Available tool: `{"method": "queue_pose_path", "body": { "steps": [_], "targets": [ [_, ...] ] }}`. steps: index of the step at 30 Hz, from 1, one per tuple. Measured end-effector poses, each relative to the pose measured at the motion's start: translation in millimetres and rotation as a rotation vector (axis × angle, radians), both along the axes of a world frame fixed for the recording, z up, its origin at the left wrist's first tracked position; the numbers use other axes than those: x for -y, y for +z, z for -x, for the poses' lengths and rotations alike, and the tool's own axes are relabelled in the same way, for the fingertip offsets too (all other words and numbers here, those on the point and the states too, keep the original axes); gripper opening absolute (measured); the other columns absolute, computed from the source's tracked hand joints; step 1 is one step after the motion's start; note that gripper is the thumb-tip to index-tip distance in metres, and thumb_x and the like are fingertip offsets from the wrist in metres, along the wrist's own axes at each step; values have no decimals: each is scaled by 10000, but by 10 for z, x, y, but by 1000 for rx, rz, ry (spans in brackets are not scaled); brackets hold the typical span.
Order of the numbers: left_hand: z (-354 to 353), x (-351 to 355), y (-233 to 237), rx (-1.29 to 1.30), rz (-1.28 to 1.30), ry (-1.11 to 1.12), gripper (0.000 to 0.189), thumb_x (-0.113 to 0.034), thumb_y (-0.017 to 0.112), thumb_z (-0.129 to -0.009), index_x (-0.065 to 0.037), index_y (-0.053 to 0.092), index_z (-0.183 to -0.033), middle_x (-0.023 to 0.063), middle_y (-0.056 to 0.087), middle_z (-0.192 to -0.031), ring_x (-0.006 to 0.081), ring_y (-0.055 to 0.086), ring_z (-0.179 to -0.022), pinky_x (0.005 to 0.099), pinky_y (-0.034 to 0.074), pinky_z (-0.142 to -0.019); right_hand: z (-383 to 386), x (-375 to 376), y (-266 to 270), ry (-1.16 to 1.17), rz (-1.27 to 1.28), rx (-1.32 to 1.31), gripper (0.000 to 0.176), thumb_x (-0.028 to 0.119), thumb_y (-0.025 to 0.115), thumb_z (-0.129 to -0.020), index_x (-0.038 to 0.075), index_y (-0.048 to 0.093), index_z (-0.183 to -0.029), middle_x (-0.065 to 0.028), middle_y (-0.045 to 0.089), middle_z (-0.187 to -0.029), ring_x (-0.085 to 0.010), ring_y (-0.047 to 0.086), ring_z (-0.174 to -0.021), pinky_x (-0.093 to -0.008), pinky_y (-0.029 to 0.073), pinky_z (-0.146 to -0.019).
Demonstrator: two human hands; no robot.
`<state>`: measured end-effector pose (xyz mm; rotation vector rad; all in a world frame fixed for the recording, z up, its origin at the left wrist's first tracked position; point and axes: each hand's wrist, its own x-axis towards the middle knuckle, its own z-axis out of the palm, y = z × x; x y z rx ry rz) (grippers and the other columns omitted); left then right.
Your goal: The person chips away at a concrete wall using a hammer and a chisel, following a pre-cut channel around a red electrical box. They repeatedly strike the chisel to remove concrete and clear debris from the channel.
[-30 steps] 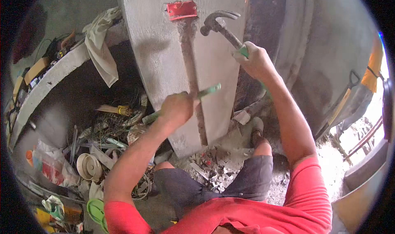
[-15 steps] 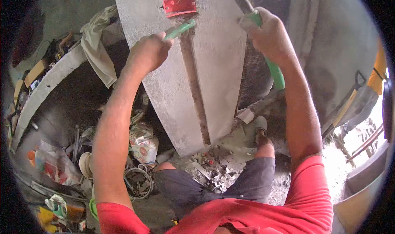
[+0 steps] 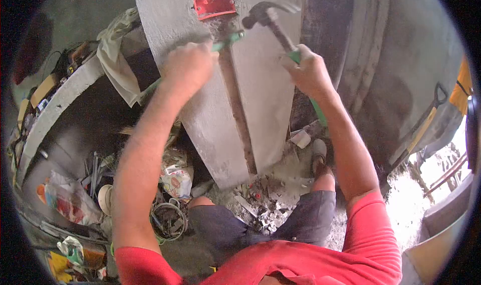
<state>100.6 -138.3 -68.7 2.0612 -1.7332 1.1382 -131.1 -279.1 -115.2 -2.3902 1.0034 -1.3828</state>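
Observation:
My left hand (image 3: 191, 67) is closed around a green chisel-like tool (image 3: 228, 41), its metal-capped end sticking out to the right; the working end is hidden. My right hand (image 3: 309, 70) grips a claw hammer (image 3: 273, 27) by its green handle, and the dark head is raised just above and right of the tool's capped end, apart from it. Both hands are in front of a grey plastered wall face (image 3: 268, 99). A red electrical box (image 3: 214, 6) is set into it near the top, and a narrow cut groove (image 3: 235, 102) runs down below the box.
Broken rubble (image 3: 265, 212) lies on the floor between my knees. To the left are a draped cloth (image 3: 116, 54), a curved ledge (image 3: 60, 97) with small items, plastic bags (image 3: 70, 197) and a coil of cable (image 3: 169, 221). A long-handled tool (image 3: 423, 127) leans at the right.
The hammer has come down and left, its head now fully in view near the tool's capped end. My left hand and tool have shifted slightly down.

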Motion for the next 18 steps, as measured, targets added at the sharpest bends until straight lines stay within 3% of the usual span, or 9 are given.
{"method": "queue_pose_path", "body": {
  "steps": [3,5,7,9,11,13,15,17,18],
  "targets": [
    [-200,100,114,-120,33,-61,326,-328,561,-964,-18,632,-1033,199,698,-878,382,697,-874,499,555,-771,100,-285,86,36,-43,179,260,252,660,-921,11,607,-1003,-71,603,-746,-165,587,-715,-358,504,-673],
    [-172,102,202,-86,-69,-16,348,-348,562,-960,-17,634,-1042,206,695,-906,384,689,-918,503,547,-798,151,-382,167,79,-66,351,276,231,690,-887,-20,606,-967,-179,649,-772,-193,643,-733,-365,515,-677],
    [-143,111,244,-73,-78,-10,354,-349,563,-959,-16,635,-1056,210,695,-927,384,685,-931,501,544,-806,89,-287,77,51,-50,335,284,230,686,-888,-27,602,-976,-206,661,-793,-267,682,-755,-395,523,-681],
    [-84,95,214,-61,-96,-6,361,-350,564,-958,-14,636,-1069,214,695,-948,384,681,-943,500,541,-815,-75,-66,-174,34,164,149,280,217,680,-890,-26,601,-1004,-247,672,-838,-362,700,-824,-424,529,-716],
    [-20,78,212,-90,-57,37,363,-349,565,-957,-18,642,-1084,207,694,-992,387,676,-955,505,534,-832,-61,-13,-159,-26,42,-36,272,195,671,-890,-27,600,-1031,-277,673,-887,-427,683,-890,-442,528,-749],
    [-82,109,236,-121,-46,18,363,-354,562,-959,-26,640,-1096,205,692,-1011,391,672,-970,509,531,-843,9,-69,-15,0,-57,25,262,211,667,-906,-10,603,-1030,-147,650,-779,-188,626,-729,-364,509,-668],
    [-143,124,261,-159,-44,7,364,-358,559,-961,-35,637,-1108,203,691,-1029,394,669,-985,514,527,-855,41,-160,50,37,-21,90,267,232,656,-919,-12,603,-1013,-108,642,-771,-159,615,-720,-343,501,-649],
    [-149,125,295,-173,-145,34,370,-364,548,-961,-48,632,-1134,216,681,-1068,405,656,-1022,526,522,-870,29,-377,154,95,-75,353,272,209,665,-903,-25,614,-1032,-266,683,-882,-348,708,-864,-427,530,-751],
    [-141,124,305,-173,-145,32,370,-364,548,-961,-48,632,-1134,216,681,-1068,405,656,-1022,526,522,-870,-41,-335,76,178,-35,433,280,228,650,-911,-27,621,-1024,-268,684,-872,-377,701,-868,-436,532,-765]
  ]
}}
